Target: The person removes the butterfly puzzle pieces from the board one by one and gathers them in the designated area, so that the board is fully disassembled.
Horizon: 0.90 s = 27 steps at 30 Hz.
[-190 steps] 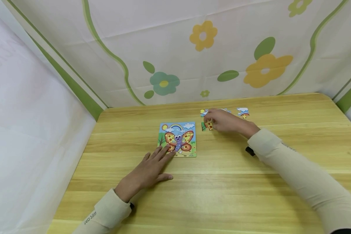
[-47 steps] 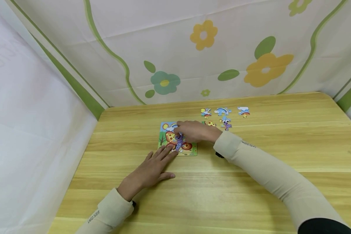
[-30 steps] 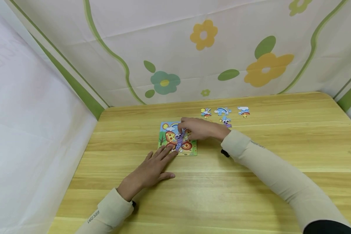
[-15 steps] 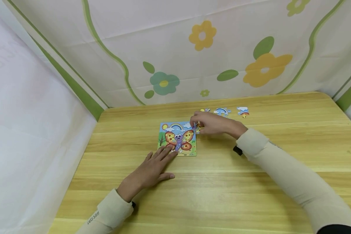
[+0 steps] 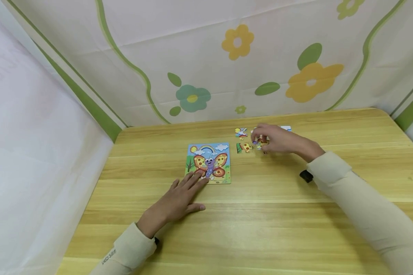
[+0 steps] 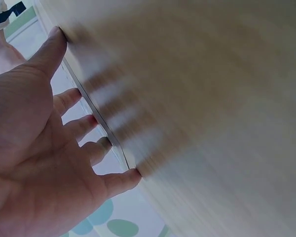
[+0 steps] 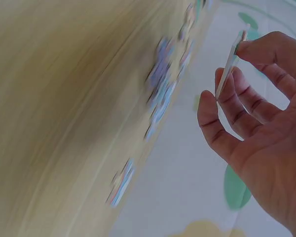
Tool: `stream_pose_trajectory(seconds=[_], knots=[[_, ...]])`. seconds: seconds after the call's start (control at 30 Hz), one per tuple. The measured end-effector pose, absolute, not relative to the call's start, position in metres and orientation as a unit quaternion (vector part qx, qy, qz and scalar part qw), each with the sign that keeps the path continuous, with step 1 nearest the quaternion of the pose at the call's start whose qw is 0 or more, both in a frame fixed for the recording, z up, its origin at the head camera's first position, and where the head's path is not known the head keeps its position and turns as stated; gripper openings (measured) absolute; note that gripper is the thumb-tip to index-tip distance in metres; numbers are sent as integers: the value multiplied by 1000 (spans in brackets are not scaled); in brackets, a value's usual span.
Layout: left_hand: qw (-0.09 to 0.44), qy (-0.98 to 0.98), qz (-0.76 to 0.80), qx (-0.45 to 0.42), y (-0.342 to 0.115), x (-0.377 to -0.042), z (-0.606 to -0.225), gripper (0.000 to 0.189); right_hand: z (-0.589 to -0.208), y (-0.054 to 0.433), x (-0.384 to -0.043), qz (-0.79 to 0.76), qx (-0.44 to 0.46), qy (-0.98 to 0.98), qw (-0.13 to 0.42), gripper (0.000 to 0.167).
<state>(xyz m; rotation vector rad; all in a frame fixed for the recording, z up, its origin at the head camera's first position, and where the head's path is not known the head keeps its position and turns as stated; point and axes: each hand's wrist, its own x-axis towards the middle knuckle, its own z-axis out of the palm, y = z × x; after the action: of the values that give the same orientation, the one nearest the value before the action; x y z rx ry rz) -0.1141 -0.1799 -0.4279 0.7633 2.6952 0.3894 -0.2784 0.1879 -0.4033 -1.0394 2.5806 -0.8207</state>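
Observation:
My left hand lies with fingers extended, its fingertips pressing the lower edge of a butterfly jigsaw board. Seen from the left wrist, the fingers are spread and their tips meet the surface. Over the loose pieces at the back, my right hand pinches a thin jigsaw piece. The right wrist view shows that jigsaw piece edge-on between thumb and fingers, above the table; yellow and red show on it in the head view. Below the hand lies a purple and blue piece, hidden from the head.
Left of the right hand lie a sun-and-cloud piece and a green piece with a spotted wing. A cloud piece is partly behind the hand. The wooden table ends at a flowered cloth wall.
My right hand has moved from over the butterfly board, rightward to the loose pieces, carrying the pinched jigsaw piece. The left hand stays on the board's edge.

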Motion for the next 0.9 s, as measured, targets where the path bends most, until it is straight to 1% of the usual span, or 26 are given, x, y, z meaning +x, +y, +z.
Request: stream_pose_trajectory(seconds=[0.23,0.37,0.63,0.9], knots=[[155,942,135,266,-180,-113,-428,76,-409,225,-282,-262,-333,899,107,34],[154,942,134,268,-180,-113,-428,77,-412,238,-282,-258,-326,903,106,32],[151,942,132,270,-181,-113,-429,76,-421,249,-283,-237,-325,908,115,33],[150,942,137,268,-181,-112,-429,76,-428,251,-284,-224,-340,907,104,35]])
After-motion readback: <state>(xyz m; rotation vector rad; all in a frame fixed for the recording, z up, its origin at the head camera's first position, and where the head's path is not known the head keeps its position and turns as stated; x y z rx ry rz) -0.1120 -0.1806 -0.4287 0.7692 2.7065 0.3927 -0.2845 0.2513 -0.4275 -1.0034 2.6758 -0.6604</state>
